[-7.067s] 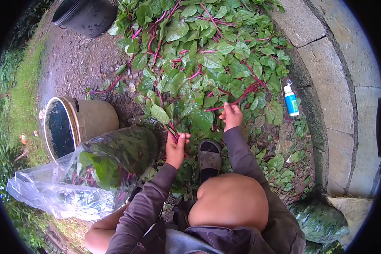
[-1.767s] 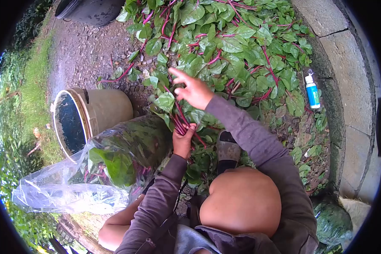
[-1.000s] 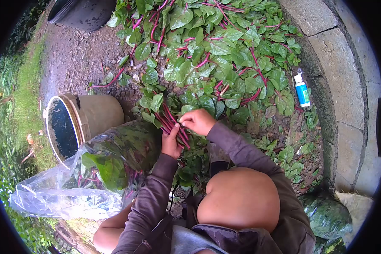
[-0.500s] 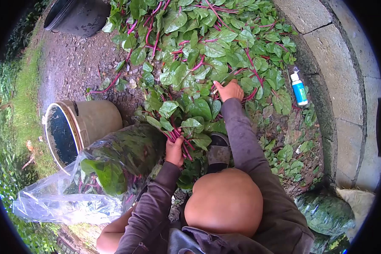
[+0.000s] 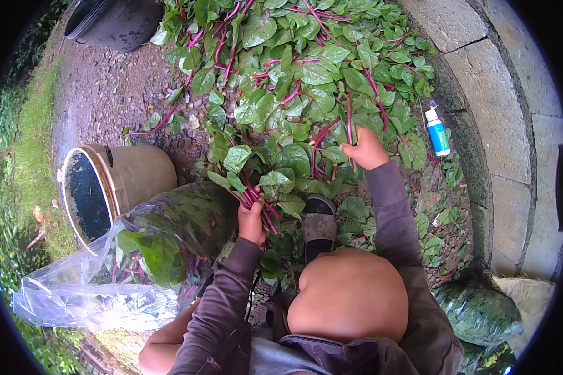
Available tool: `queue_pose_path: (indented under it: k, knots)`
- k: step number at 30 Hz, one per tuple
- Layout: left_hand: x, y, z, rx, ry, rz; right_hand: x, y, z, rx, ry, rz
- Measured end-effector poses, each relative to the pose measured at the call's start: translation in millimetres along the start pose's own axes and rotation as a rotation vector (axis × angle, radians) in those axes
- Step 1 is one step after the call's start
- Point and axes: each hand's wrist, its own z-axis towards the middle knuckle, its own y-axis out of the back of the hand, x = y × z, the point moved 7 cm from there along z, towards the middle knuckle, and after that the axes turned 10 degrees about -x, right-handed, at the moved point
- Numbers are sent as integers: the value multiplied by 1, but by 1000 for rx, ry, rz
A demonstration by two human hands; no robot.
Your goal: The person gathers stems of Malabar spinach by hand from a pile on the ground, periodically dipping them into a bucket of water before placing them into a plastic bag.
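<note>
My left hand [image 5: 251, 222] is closed around a bunch of Malabar spinach stems [image 5: 254, 199], their red cut ends pointing down and the green leaves fanning out above. To the right, my right hand [image 5: 366, 149] pinches a long reddish-brown spinach stem [image 5: 349, 119] that stands nearly upright in the view, over the leaves. Whether those fingers also hold a small tool is hidden. Beyond both hands spreads a large heap of Malabar spinach [image 5: 306, 56] on the ground. Beside my left forearm lies a clear plastic bag [image 5: 100, 300] packed with the same greens.
A pale bucket [image 5: 141, 175] lies tipped on its side at the left, with a black bucket [image 5: 122, 25] behind it. A blue-and-white bottle [image 5: 438, 132] rests by the concrete block edging [image 5: 491, 94]. Another filled bag [image 5: 481, 315] sits at lower right. My shoe [image 5: 319, 226] is between the hands.
My right hand has moved right and slightly down, and a long stem now stands in its fingers. My left hand still grips its bunch, shifted slightly left.
</note>
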Motion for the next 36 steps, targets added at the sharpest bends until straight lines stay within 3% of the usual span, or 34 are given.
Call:
queue_pose_path:
  k: [3,4,6,9,12,16,19,21,23,26,29,30,31,32,36]
  knots:
    - [3,3,3,-18,12,23,-31,20,2,4,75,-366]
    - [2,2,2,-6,17,24,-44,37,9,-47,-81,-231]
    - [2,1,-1,-22,12,39,-62,82,23,-408,-145,-249]
    - [1,-2,-1,-6,9,68,-83,85,45,-575,18,-621]
    - [2,-3,2,-7,9,60,-99,61,57,-437,6,-630]
    - [1,-2,2,-27,3,61,-31,80,7,-657,25,-354]
    - [2,-7,4,-15,-9,66,-17,51,-28,-538,-18,-404]
    - [3,-11,2,-14,-29,68,-40,9,-38,-339,-72,-395]
    - [-1,-20,-4,-22,-58,81,-52,-21,-45,-371,7,-505]
    - [-7,-22,-8,-44,-95,130,-53,-19,-42,-376,-6,-417]
    - [-11,-20,-5,-39,-117,159,-3,6,-42,-363,4,-262]
    - [-13,-23,-5,-31,-122,159,16,1,-41,-257,-14,-204]
    - [-14,-26,-5,-23,-125,160,33,-13,-42,-237,139,-173]
    - [-14,-32,-7,-1,-75,146,51,-31,-44,-109,101,-160]
    - [-1,-50,-3,142,71,4,88,-129,-71,91,314,37]
